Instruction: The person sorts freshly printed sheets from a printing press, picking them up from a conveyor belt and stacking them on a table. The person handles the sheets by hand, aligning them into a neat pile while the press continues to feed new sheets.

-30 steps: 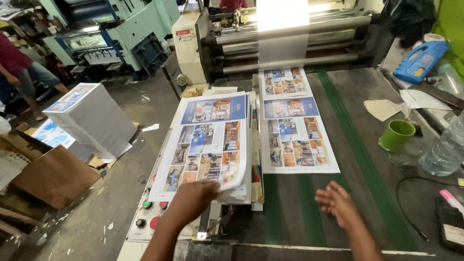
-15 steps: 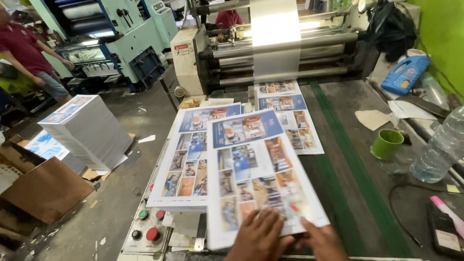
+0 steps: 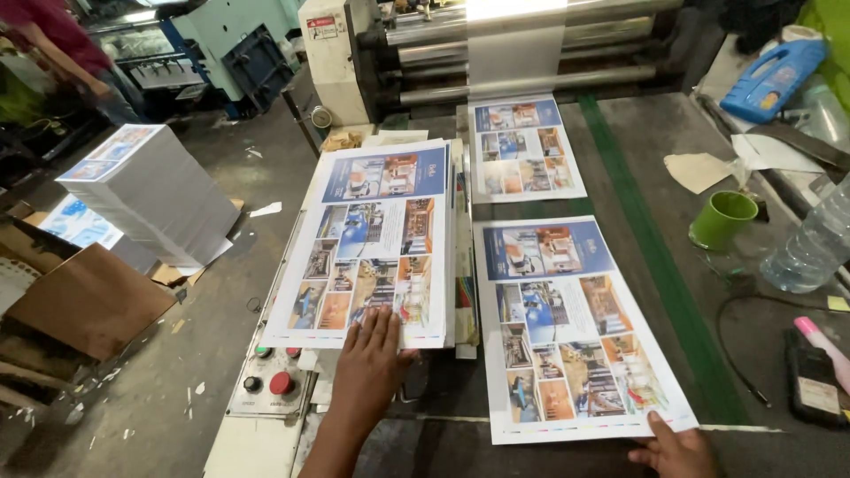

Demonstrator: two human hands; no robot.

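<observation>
The dark tabletop (image 3: 620, 124) carries a green stripe (image 3: 651, 265) running from far to near. On it, near the middle, lies a large printed sheet (image 3: 571, 327); a second printed sheet (image 3: 524, 149) lies farther back, just below the rollers. To their left rests a stack of printed sheets (image 3: 376, 239), its near edge overhanging a panel with buttons (image 3: 270, 382). On the right side stand a green cup (image 3: 724, 219) and a clear plastic bottle (image 3: 813, 243), with a blue jug (image 3: 772, 78) at the far right. A black cable (image 3: 735, 341) curls near the right edge. On the floor (image 3: 221, 292) at left sits a tall pile of sheets (image 3: 150, 190) and a brown cardboard piece (image 3: 88, 301).
</observation>
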